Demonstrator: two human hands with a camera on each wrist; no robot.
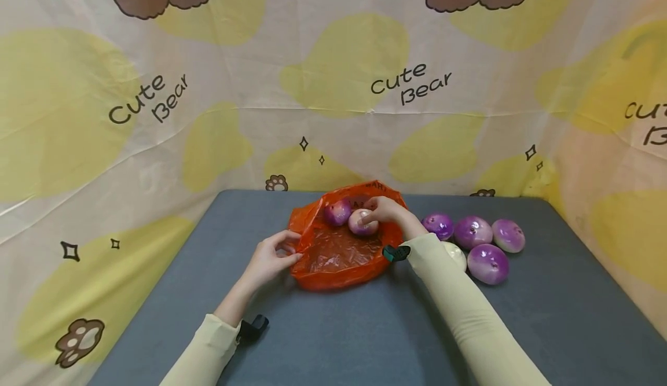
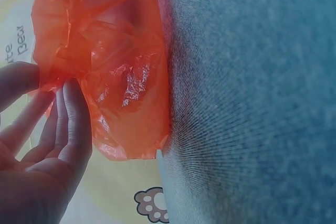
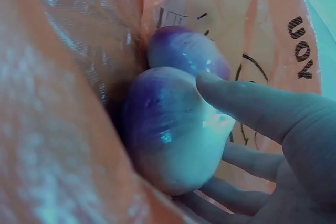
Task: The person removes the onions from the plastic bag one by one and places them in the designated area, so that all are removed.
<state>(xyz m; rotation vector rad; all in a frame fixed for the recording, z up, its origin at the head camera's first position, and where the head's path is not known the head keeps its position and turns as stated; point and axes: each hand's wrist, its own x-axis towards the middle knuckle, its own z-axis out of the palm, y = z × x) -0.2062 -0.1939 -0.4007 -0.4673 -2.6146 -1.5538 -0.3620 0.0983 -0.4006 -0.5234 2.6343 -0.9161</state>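
Note:
An orange plastic bag (image 1: 333,279) stands with its mouth spread open on the table. My left hand (image 1: 272,254) pinches the bag's left rim between thumb and fingers, as the left wrist view also shows. Inside the bag, my right hand (image 1: 388,209) grips a purple-and-white onion (image 3: 173,135), thumb on top and fingers beneath. A second purple onion (image 1: 337,212) lies in the bag just left of it; in the right wrist view that onion (image 3: 186,51) shows behind the held one.
Right of the bag sit several purple onions (image 1: 488,264) and a white one (image 1: 455,255), partly hidden by my right sleeve. The grey table (image 1: 333,339) reaches back to a patterned cloth (image 1: 333,131) with printed bears.

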